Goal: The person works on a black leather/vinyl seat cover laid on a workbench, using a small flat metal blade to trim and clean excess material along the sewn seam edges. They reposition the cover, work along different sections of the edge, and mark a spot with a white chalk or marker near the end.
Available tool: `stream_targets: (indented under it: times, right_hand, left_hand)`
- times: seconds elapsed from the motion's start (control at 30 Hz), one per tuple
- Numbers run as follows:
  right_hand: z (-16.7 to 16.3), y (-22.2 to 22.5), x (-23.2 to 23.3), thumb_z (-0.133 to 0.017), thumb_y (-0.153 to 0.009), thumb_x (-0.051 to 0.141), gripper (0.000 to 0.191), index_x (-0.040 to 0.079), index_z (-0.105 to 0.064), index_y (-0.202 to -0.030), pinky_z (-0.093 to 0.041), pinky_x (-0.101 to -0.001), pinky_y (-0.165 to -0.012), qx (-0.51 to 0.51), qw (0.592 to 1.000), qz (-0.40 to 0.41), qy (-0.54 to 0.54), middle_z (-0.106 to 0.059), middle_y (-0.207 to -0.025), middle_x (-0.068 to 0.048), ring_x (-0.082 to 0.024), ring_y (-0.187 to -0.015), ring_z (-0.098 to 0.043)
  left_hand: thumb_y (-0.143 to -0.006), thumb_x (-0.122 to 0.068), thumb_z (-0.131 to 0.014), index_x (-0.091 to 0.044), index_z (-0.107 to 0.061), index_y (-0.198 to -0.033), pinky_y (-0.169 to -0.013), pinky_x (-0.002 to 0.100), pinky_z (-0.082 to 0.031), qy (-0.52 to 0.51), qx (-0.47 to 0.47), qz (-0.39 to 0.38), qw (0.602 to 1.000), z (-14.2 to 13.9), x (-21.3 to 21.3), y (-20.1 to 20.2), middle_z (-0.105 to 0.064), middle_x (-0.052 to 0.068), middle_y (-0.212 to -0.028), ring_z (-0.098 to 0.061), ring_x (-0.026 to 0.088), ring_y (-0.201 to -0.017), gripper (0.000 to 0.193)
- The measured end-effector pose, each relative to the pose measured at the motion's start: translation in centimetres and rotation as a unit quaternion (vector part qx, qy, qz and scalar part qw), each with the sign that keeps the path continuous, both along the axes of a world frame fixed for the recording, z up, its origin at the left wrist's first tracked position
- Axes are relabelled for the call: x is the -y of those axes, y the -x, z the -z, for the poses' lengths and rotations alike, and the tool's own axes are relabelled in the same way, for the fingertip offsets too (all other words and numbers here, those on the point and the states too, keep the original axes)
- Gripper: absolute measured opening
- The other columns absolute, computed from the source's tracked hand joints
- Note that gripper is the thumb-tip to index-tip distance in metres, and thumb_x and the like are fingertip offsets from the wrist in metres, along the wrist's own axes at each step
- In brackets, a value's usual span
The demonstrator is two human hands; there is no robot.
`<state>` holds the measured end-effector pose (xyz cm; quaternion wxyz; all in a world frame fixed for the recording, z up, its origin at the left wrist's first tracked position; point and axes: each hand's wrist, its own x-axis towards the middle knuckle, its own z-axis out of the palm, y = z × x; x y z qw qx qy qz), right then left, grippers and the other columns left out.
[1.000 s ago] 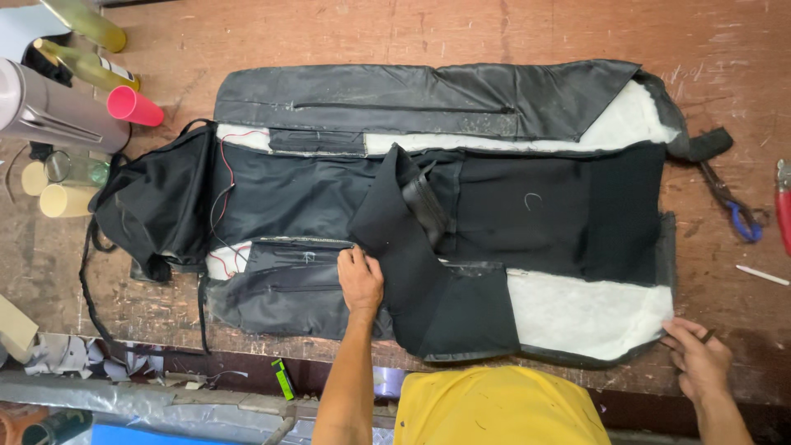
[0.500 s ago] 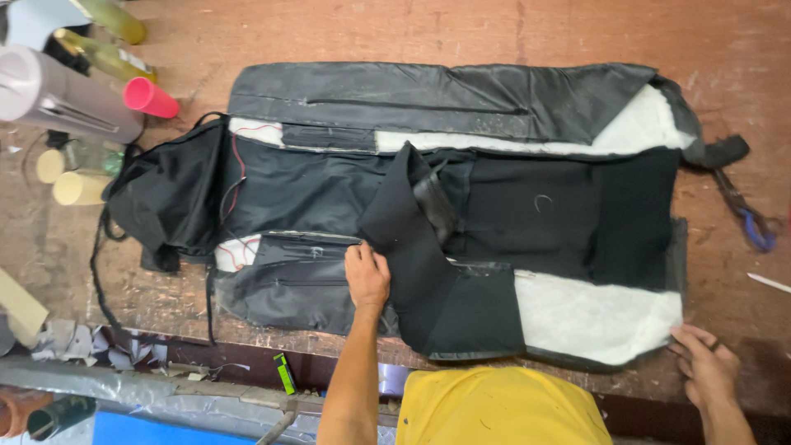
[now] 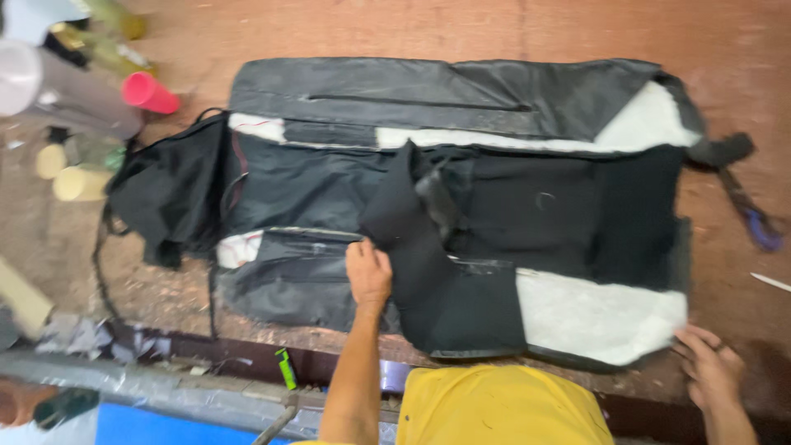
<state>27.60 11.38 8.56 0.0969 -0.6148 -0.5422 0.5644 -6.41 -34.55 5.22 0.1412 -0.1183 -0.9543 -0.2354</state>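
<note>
Head view: picture motion-blurred; bottles and pink cup at upper left cut off by the edge. Black fabric cover, white padding exposed, lies spread flat across the worktop. Left hand, palm down, presses its middle; fingers flat, grip released. Right hand rests at the cover's near right corner, fingers spread; grasp cannot be told.
</note>
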Motion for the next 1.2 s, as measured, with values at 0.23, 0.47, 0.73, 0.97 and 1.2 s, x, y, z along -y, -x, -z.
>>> stream_targets:
  times: [0.23,0.47,0.73,0.97,1.2]
  right_hand:
    - [1.3,0.7,0.4,-0.066,-0.103,0.009,0.028,0.001,-0.060,-0.129,-0.051,-0.0377,-0.094,-0.098,0.992,-0.077,0.014,-0.064,-0.125,-0.012,-0.028,-0.115,-0.064]
    - [3.1,0.0,0.0,-0.051,-0.097,-0.018,0.033,-0.005,-0.062,-0.126,-0.055,-0.0414,-0.104,-0.140,0.911,-0.315,-0.226,-0.051,-0.134,-0.019,-0.034,-0.122,-0.061]
    - [2.6,0.0,0.3,-0.050,-0.097,-0.024,0.038,-0.007,-0.062,-0.129,-0.057,-0.0420,-0.105,-0.063,0.896,-0.347,-0.271,-0.051,-0.133,-0.022,-0.038,-0.120,-0.063]
    - [1.7,1.4,0.2,-0.058,-0.099,-0.006,0.026,-0.003,-0.064,-0.125,-0.056,-0.0383,-0.095,-0.071,0.984,-0.144,-0.081,-0.059,-0.127,-0.016,-0.032,-0.115,-0.065]
    - [-1.4,1.1,1.4,-0.071,-0.098,0.011,0.020,0.008,-0.070,-0.117,-0.056,-0.0308,-0.089,-0.065,0.998,0.010,0.015,-0.073,-0.111,-0.005,-0.020,-0.103,-0.070]
  left_hand:
    - [-0.089,-0.011,-0.061,0.002,-0.062,-0.116,-0.080,0.049,-0.047,-0.004,-0.011,-0.005,1.000,-0.5,0.9,0.0,-0.056,0.019,-0.100,-0.056,0.037,-0.094,0.030]
    - [-0.090,-0.010,-0.063,0.001,-0.062,-0.119,-0.082,0.046,-0.048,-0.015,-0.022,-0.010,1.000,-1.0,1.3,-0.4,-0.055,0.016,-0.100,-0.057,0.035,-0.094,0.031]
    - [-0.089,-0.010,-0.063,0.002,-0.063,-0.120,-0.083,0.045,-0.048,-0.023,-0.029,-0.009,0.999,-1.4,1.3,-0.5,-0.055,0.015,-0.099,-0.057,0.034,-0.094,0.033]
    - [-0.089,-0.010,-0.062,0.001,-0.062,-0.118,-0.082,0.046,-0.048,-0.013,-0.029,-0.012,0.999,-1.6,1.2,-0.4,-0.055,0.016,-0.098,-0.057,0.034,-0.094,0.031]
    - [-0.088,-0.010,-0.057,-0.001,-0.056,-0.095,-0.080,0.053,-0.045,-0.017,0.030,0.006,0.999,-1.3,1.1,0.1,-0.054,0.022,-0.093,-0.054,0.041,-0.091,0.012]
